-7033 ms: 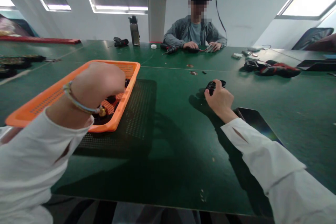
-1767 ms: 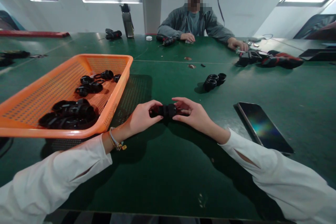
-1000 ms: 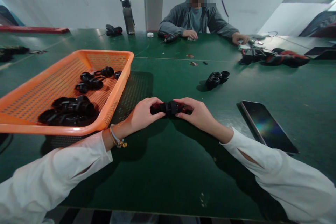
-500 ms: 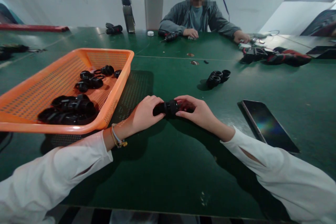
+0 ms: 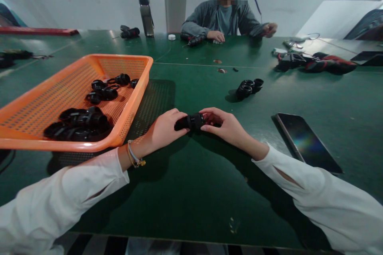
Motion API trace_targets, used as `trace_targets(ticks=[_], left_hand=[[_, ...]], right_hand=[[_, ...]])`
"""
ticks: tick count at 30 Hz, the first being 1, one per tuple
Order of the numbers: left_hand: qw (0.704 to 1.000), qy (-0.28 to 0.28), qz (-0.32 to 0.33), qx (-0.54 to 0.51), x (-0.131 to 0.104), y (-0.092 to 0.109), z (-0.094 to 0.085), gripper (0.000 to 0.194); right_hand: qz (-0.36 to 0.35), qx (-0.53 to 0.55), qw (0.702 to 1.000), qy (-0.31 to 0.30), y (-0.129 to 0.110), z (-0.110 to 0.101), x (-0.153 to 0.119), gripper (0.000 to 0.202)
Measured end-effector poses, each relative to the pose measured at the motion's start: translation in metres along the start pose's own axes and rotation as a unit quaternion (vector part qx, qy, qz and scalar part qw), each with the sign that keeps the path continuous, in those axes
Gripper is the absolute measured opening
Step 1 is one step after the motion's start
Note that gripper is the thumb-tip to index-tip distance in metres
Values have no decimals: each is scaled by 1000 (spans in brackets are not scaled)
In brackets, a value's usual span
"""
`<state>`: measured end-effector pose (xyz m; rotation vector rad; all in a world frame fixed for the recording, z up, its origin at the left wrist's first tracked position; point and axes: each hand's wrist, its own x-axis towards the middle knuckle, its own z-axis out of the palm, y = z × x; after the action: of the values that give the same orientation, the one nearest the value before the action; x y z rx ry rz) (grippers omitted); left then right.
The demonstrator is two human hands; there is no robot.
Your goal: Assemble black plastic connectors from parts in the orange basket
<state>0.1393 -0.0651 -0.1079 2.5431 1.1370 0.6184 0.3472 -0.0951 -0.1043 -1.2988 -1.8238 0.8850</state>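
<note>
Low over the green table (image 5: 179,199), a small pair of black binoculars (image 5: 194,121) lies sideways between my two hands. My left hand (image 5: 169,127) grips its left end, thumb and fingers wrapped round the barrel. At the other end, the fingertips and thumb of my right hand (image 5: 224,126) pinch the binoculars' rim; some of those fingers are hidden behind it. Beyond my right hand stands another black pair of binoculars (image 5: 249,88).
An orange perforated basket (image 5: 136,105) with several black binoculars stands at the left. On the right lies a phone (image 5: 308,141). Across the table sits a person in a grey jacket (image 5: 197,20), near a power drill (image 5: 195,40) and red-and-black items (image 5: 317,63).
The co-worker's hand at the right has lifted off the table items and moved left. My hands and the binoculars have stayed nearly in place.
</note>
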Motion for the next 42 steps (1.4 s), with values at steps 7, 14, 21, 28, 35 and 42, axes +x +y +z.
trace_targets(ticks=[7,14,21,28,35,42], left_hand=[[1000,-3,-2,18,0,2,-1,19],[999,-9,-2,31,1,3,-1,20],[999,1,10,36,-1,1,0,17],[999,-6,0,48,0,3,0,18],[999,-7,-9,45,-1,2,2,20],[999,-13,-5,51,0,2,0,18]], right_hand=[[2,-3,1000,0,1,1,0,36],[19,5,1000,-4,-2,1,1,36],[16,10,1000,-7,-3,0,0,38],[1,14,1000,-15,-5,0,-2,38],[12,11,1000,-17,-4,-1,0,36],[3,0,1000,-1,-1,0,0,35]])
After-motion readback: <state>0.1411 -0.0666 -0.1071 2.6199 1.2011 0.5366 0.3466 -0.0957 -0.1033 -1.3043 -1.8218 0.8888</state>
